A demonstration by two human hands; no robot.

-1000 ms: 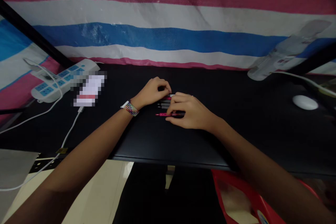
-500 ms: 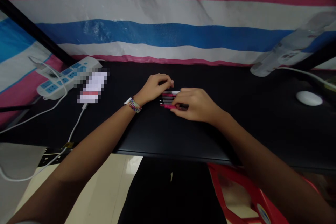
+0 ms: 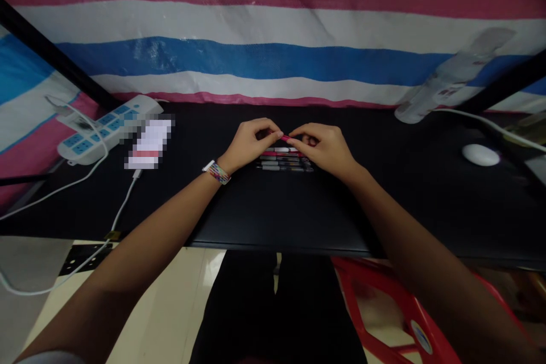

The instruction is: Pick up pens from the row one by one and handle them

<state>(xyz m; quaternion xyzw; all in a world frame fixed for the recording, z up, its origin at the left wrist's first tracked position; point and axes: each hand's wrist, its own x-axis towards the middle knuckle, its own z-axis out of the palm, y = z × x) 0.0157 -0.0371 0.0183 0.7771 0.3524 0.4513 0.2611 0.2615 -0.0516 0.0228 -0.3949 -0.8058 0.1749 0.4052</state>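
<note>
A slim red pen (image 3: 285, 137) spans the small gap between my two hands, just beyond a row of pens. My left hand (image 3: 251, 141), with a woven bracelet at its wrist, pinches one end between thumb and fingers. The other end is in the fingertips of my right hand (image 3: 327, 145), whose fingers curl over and hide part of it. Nearer to me, several pens lie side by side on the black table, among them a white one (image 3: 285, 149) and grey clear-barrelled ones (image 3: 284, 168).
On the left are a power strip (image 3: 115, 125), a blurred-out phone (image 3: 150, 145) and its white charging cable (image 3: 123, 202). A clear bottle (image 3: 443, 85) stands at the back right, near a white mouse (image 3: 480, 154). Below the black table's edge (image 3: 277, 245) is a red stool (image 3: 384, 301).
My right hand has moved up and away from the near side of the row, carrying the red pen to my left hand's fingertips. The left hand has barely moved.
</note>
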